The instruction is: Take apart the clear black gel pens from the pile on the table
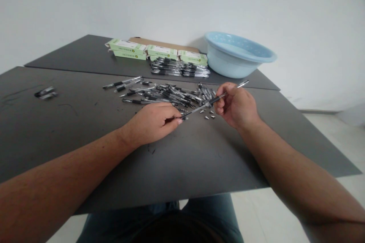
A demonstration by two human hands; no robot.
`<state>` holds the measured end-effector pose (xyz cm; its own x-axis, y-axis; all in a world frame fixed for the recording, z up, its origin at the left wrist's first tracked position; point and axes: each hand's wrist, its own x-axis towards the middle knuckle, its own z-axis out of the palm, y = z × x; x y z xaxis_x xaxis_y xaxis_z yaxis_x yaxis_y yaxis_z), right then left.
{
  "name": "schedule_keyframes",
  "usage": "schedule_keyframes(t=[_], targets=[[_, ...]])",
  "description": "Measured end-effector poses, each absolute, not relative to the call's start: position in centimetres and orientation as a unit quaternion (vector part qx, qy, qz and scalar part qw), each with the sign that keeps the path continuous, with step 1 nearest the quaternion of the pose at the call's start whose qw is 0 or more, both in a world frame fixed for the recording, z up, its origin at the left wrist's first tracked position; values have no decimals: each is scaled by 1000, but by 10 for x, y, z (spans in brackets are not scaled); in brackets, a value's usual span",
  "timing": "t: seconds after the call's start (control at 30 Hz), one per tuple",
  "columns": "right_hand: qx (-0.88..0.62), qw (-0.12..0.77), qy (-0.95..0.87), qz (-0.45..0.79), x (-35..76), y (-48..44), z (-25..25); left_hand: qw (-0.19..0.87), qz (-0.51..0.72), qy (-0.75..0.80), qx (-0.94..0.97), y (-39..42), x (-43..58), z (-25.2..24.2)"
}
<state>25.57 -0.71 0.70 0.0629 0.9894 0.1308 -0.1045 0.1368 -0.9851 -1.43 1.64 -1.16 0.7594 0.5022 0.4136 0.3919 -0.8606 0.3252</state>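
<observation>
My right hand (239,104) is closed around a clear pen barrel (242,84) with a black grip, tilted up to the right. From the barrel's lower end a thin ink refill (196,109) sticks out towards the left. The refill's far end is pinched between the thumb and fingers of my left hand (155,121). How deep the refill sits in the barrel, I cannot tell. Just beyond my hands lies a loose pile of pens and pen parts (171,93). Several small silver cone tips (207,117) are on the table below the refill.
Bundled pens (179,69) lie in front of green and white boxes (129,48) at the back. A light blue basin (228,62) stands at the back right. Some caps (46,93) lie far left on the dark table (182,171). A white wall rises behind.
</observation>
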Motion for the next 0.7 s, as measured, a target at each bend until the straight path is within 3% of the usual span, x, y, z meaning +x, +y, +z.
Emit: schedule_keyframes(t=[0.7], targets=[[-439, 580, -483, 488, 254, -9, 8, 107, 253, 237, 932, 18, -15, -13]])
